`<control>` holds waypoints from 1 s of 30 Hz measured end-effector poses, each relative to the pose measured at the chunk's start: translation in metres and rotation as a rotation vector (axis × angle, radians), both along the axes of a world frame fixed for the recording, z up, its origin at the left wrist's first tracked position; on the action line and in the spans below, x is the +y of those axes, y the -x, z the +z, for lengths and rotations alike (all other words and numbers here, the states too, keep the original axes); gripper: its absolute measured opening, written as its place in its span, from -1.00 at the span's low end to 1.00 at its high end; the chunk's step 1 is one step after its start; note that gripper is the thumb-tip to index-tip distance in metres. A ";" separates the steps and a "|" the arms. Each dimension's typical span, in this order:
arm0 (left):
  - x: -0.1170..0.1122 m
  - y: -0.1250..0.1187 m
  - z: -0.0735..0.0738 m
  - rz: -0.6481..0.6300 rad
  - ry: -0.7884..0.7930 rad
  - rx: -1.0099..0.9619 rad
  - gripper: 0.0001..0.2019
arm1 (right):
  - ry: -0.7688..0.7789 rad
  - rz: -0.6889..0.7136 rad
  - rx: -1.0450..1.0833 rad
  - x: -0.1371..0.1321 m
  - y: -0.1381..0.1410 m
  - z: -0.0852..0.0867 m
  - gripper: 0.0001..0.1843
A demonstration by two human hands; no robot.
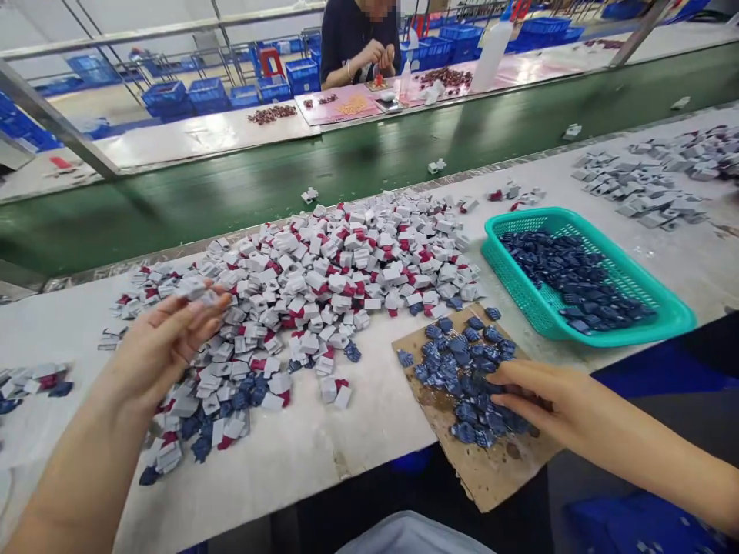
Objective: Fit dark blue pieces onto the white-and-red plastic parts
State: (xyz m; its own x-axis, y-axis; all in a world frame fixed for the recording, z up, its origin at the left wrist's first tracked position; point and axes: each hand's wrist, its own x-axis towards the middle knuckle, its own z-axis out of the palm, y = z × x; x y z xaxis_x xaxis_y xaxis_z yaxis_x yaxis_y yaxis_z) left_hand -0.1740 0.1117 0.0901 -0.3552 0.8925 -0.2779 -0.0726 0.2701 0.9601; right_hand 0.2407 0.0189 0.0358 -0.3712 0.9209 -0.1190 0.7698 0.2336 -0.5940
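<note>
My left hand (pixel 178 331) is raised over the left side of a big heap of white and dark red plastic parts (pixel 346 269), its fingers pinched on a white plastic part (pixel 193 289). On the right, my right hand (pixel 528 396) reaches into a cluster of small dark blue plastic pieces (pixel 450 358). These lie on a piece of brown cardboard (pixel 490 485) with wet-looking patches. Thumb and fingertips are closing at the blue pieces; whether one is gripped is hidden. Several parts at the heap's near left edge have blue pieces among them.
A green plastic basket (pixel 652 323) of dark blue pieces stands at the right. Beyond the table runs a green conveyor belt (pixel 231 192) carrying a few white parts. A co-worker (pixel 361 46) sits across it. More grey-white parts (pixel 635 185) lie at the far right.
</note>
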 end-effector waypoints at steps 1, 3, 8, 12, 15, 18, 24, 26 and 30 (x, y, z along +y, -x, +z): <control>-0.012 -0.014 0.002 -0.030 0.016 -0.030 -0.87 | 0.005 0.024 0.009 0.002 -0.002 -0.002 -0.76; -0.033 -0.037 0.004 -0.099 0.037 -0.045 -0.78 | 0.007 0.064 0.022 0.006 -0.006 -0.006 -0.76; -0.068 -0.084 -0.001 -0.268 0.047 -0.081 -0.61 | 0.026 0.140 -0.017 0.021 -0.008 -0.002 -0.76; -0.085 -0.122 -0.021 -0.318 0.085 -0.276 -0.65 | 0.146 0.185 -0.008 0.029 -0.008 0.004 -0.78; -0.096 -0.146 -0.037 -0.280 0.120 -0.430 -0.62 | 0.124 0.158 0.034 0.028 -0.009 0.003 -0.76; -0.105 -0.161 -0.047 -0.217 0.152 -0.556 -0.61 | 0.099 0.156 0.051 0.027 -0.009 0.001 -0.77; -0.112 -0.168 -0.050 -0.226 0.227 -0.680 -0.63 | 0.086 -0.014 0.186 0.022 0.004 0.018 -0.66; -0.113 -0.168 -0.048 -0.262 0.223 -0.694 -0.67 | 0.061 -0.117 0.283 0.013 0.014 0.027 -0.61; -0.115 -0.170 -0.044 -0.299 0.181 -0.738 -0.70 | -0.022 -0.147 0.386 -0.003 0.036 0.038 -0.68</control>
